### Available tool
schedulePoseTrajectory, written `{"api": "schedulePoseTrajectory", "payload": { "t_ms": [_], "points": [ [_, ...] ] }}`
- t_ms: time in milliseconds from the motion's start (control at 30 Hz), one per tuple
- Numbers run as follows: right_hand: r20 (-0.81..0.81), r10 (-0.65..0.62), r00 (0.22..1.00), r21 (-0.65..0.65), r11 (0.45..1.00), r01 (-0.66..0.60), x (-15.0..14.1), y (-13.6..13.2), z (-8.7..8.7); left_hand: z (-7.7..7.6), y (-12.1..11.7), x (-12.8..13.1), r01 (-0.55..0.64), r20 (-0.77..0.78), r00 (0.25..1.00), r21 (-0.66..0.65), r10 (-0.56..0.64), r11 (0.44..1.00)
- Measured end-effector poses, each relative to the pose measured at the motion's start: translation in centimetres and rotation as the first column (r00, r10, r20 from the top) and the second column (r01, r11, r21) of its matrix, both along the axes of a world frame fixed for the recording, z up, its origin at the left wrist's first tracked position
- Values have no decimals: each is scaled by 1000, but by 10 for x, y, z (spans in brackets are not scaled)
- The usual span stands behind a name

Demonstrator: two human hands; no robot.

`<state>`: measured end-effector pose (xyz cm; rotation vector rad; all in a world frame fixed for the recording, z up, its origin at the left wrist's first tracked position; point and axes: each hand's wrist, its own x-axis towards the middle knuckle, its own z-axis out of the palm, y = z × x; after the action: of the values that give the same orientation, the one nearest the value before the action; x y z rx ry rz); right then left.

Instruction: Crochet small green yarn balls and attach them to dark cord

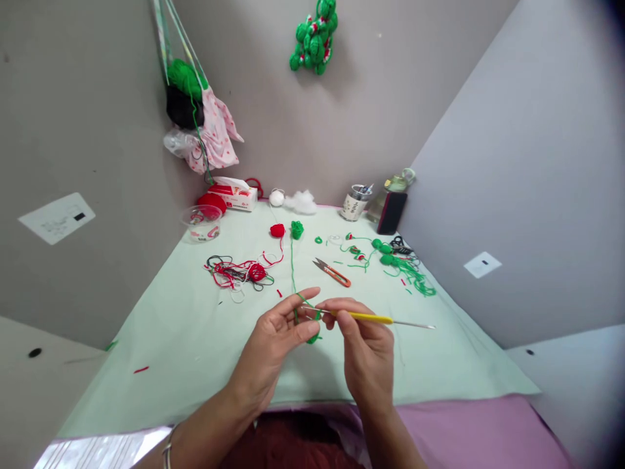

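Note:
My left hand (278,332) pinches a small green crochet piece (312,338) between thumb and fingers. Over its raised forefinger runs green yarn (292,260), which leads back to a small green yarn ball (297,229) on the table. My right hand (364,345) grips the yellow handle of a double-ended crochet hook (375,318). The hook's metal left tip is at the yarn by the left fingers; its other end points right. Part of the crochet piece is hidden behind the left thumb.
Orange thread snips (336,273) lie beyond my hands. Tangled red, white and black yarn (239,273) is at left, green crocheted pieces (385,251) at right. Along the back stand a tissue box (239,197), a plastic tub (202,228), a pen cup (354,205) and a phone (392,213).

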<state>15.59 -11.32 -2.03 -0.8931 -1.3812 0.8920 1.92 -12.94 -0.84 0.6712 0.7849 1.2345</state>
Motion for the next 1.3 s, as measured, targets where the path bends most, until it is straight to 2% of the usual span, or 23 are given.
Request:
{"api": "schedulePoseTrajectory", "payload": {
  "t_ms": [67,133,200,233,333,400,433,500,567,600,633,700,767,867,1000,1067,1133,1200,1233,1300],
  "points": [
    [75,-49,996,98,994,42,-1,-2,-2,-2,2,2,-28,-11,1000,-3,28,1000],
    [196,-127,972,269,961,71,-1,-4,-4,-4,5,3,-42,20,999,-20,43,999],
    [288,-191,938,400,914,63,2,-5,-5,-6,8,2,-10,93,996,-58,15,998],
    [297,-201,933,410,910,65,4,-4,-4,-7,9,2,19,128,992,-80,-8,997],
    [146,-159,976,253,960,118,8,-1,0,-8,11,1,28,128,992,-98,-15,995],
    [47,-111,993,138,985,103,7,1,0,-8,10,2,-58,42,997,-46,60,997],
    [50,-97,994,130,987,90,5,1,-1,-8,10,4,-98,6,995,-13,98,995],
    [144,-130,981,225,970,96,1,1,-5,-8,8,7,-121,-8,993,12,121,993],
    [227,-212,951,352,928,123,0,1,-9,-10,8,8,-44,61,997,-30,46,999],
    [224,-237,945,373,917,142,1,1,-10,-11,8,7,3,103,995,-59,3,998],
    [187,-237,953,348,923,161,3,2,-10,-12,9,6,38,132,991,-83,-27,996],
    [44,-170,984,191,969,159,8,3,-8,-12,9,2,45,133,991,-97,-32,994],
    [-105,-76,992,48,996,81,12,4,-5,-10,9,0,10,85,996,-63,-5,998],
    [-107,31,994,-19,999,-33,10,6,-3,-7,7,1,17,27,1000,7,-17,1000],
    [28,-1,1000,37,999,0,4,3,-3,-6,6,7,1,-11,1000,4,-1,1000],
    [128,-65,990,160,986,44,3,1,-6,-8,8,9,-41,-10,999,-10,41,999],
    [254,-164,953,342,937,70,5,-1,-10,-10,11,10,-52,34,998,-34,53,998],
    [327,-234,915,470,881,57,9,-1,-13,-11,13,10,-1,105,994,-77,9,997],
    [320,-239,917,477,877,62,12,0,-12,-11,14,9,35,135,991,-98,-22,995],
    [215,-194,957,380,919,101,17,2,-10,-11,15,6,71,141,989,-114,-55,991]
  ]
}}
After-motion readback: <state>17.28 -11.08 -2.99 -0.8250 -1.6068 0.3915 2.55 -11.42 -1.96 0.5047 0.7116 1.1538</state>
